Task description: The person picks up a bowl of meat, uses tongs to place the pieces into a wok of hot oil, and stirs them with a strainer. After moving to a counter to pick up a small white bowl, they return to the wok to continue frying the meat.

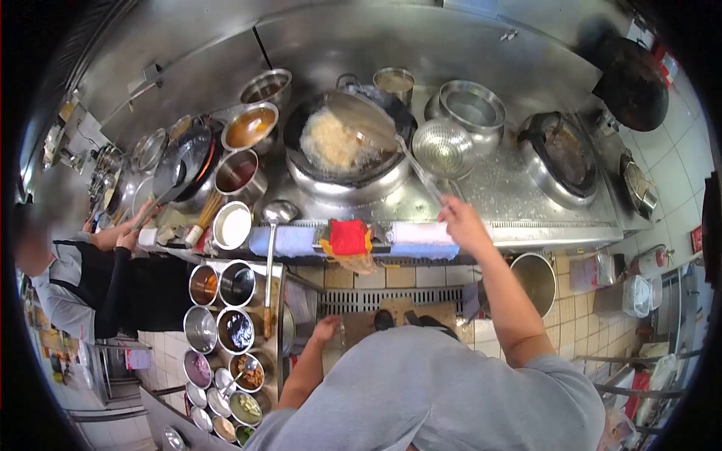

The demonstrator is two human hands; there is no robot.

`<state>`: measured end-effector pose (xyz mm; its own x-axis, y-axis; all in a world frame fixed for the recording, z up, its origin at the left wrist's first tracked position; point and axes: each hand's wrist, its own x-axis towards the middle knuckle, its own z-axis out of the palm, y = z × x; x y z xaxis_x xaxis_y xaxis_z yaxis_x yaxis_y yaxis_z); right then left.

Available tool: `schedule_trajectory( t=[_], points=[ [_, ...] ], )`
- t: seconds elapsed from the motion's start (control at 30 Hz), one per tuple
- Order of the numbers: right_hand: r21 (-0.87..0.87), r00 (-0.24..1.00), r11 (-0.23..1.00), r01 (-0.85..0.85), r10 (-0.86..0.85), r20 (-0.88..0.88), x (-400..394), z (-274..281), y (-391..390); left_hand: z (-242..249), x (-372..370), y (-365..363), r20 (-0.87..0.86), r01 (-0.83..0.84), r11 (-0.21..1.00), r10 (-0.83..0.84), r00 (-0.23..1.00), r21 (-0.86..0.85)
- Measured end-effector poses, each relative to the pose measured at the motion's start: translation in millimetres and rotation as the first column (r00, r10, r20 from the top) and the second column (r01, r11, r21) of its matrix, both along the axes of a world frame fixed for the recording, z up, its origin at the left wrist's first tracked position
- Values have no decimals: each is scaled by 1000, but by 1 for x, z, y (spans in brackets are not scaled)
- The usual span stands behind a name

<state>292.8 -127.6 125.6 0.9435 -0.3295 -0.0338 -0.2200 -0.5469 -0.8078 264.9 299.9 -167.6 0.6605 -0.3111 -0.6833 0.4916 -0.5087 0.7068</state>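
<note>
My right hand [462, 224] is closed round the long handle of a metal skimmer [368, 124]. The skimmer's wide, motion-blurred head is over the right side of a wok [297, 154], where pale food [331, 140] bubbles in foaming oil. Low beside my body hangs my left hand [326, 329], its fingers curled. Whether anything is inside that hand is too small to make out. A perforated metal strainer [444, 149] lies just right of the wok. A ladle [280, 213] with a wooden grip rests to the left, across the counter edge.
Metal pots, one with orange liquid [250, 129], stand left of the wok. Several ingredient tins [235, 331] fill the left side counter. A red cloth [350, 237] lies on the front edge. Another burner [560, 154] is at right. At far left, a co-worker [83, 286] handles a second wok [169, 161].
</note>
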Motion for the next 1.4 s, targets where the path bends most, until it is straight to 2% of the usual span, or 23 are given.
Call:
schedule_trajectory(
  t=[0.03,0.1,0.13,0.2,0.23,0.27,0.3,0.33,0.4,0.47,0.5,0.57,0.6,0.63,0.67,0.8,0.87,0.97,1.07,1.13,1.2,1.27,1.4],
  points=[
    [-44,999,998,-44,43,-16,8,2,8,-30,-4,19,94,4,997,-11,996,81],
    [-78,999,996,-41,39,-26,31,-16,16,-83,-20,59,26,-130,991,130,991,-15],
    [-108,998,992,-65,63,-13,48,-31,20,-56,-31,61,-39,-154,983,159,987,97],
    [-154,993,982,-114,114,-8,78,-46,34,-60,-56,83,15,-86,996,86,996,29],
    [-167,990,976,-138,138,-12,93,-43,46,-40,-65,79,-79,-173,979,182,980,106],
    [119,995,989,-88,94,-43,104,-33,60,-32,-74,77,-120,-213,966,232,965,148],
    [394,994,919,-23,62,-86,112,-23,72,-22,-82,76,-158,-253,948,284,946,191],
    [438,992,897,-64,104,-68,128,-20,76,-58,-92,90,-457,-557,828,469,755,-70],
    [444,985,889,-114,161,-70,138,-16,76,-64,-100,85,-753,-820,537,452,478,-198],
    [411,988,906,-99,139,-70,133,-5,64,-66,-110,65,-253,-451,882,408,877,-140],
    [377,991,922,-84,118,-68,131,-1,57,-86,-109,64,-253,-459,877,416,873,-141],
    [308,991,943,-126,132,1,127,-14,38,-115,-105,58,-527,-675,657,464,712,-335],
    [89,991,992,-86,76,106,127,-24,28,-101,-107,47,-527,-684,647,473,706,-336],
    [-128,974,992,-15,44,223,130,-35,20,-88,-109,34,-338,-608,752,519,785,-257],
    [-129,973,991,-26,55,223,134,-37,13,-70,-108,21,-139,-535,832,518,844,-147],
    [-156,993,988,-11,30,118,153,-48,-4,-35,-98,6,-208,-525,850,506,837,-46],
    [-180,993,983,-46,64,96,150,-52,-8,-11,-95,1,-152,-411,906,422,894,97],
    [-115,983,984,-138,150,109,124,-49,-18,-11,-88,-1,-141,-457,885,465,874,85],
    [-255,972,950,-180,212,104,86,-8,-34,-29,-87,2,-190,-567,823,553,811,-24],
    [4,987,988,-157,157,-28,76,18,-41,-28,-89,-5,-179,-550,835,541,822,-3],
    [-73,984,981,-178,177,-17,98,-3,-45,-22,-91,-14,-169,-523,852,519,838,21],
    [-236,976,960,-152,183,114,123,-46,-44,-8,-94,-21,-143,-382,914,399,906,134],
    [-187,970,954,-236,241,7,109,-15,-48,-19,-92,-11,22,-201,967,200,980,155]
  ],
)
